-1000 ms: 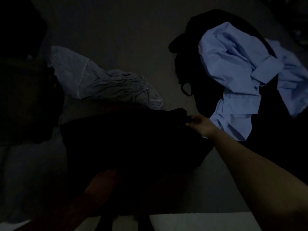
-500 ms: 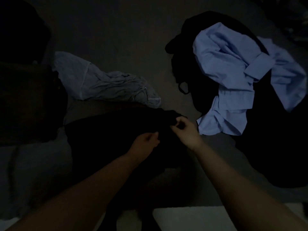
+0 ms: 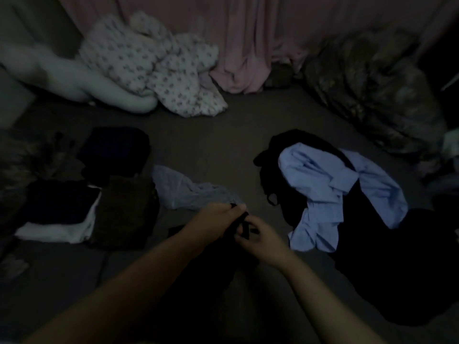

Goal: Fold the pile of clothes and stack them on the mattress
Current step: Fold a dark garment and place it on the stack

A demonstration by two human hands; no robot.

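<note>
both hands, left (image 3: pixel 218 219) and right (image 3: pixel 258 238), pinch a black garment (image 3: pixel 244 225) at lower centre, fingers curled on it. folded stacks (image 3: pixel 74 209) sit at left. a blue shirt (image 3: pixel 330 194) and dark clothes (image 3: pixel 397 269) at right remain unfolded; roughly halfway, i judge.

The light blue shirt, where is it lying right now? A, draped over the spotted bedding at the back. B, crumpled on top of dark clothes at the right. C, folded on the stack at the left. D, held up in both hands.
B: the light blue shirt lies crumpled over dark clothes at the right, while the left hand and right hand grip a black garment.
</note>
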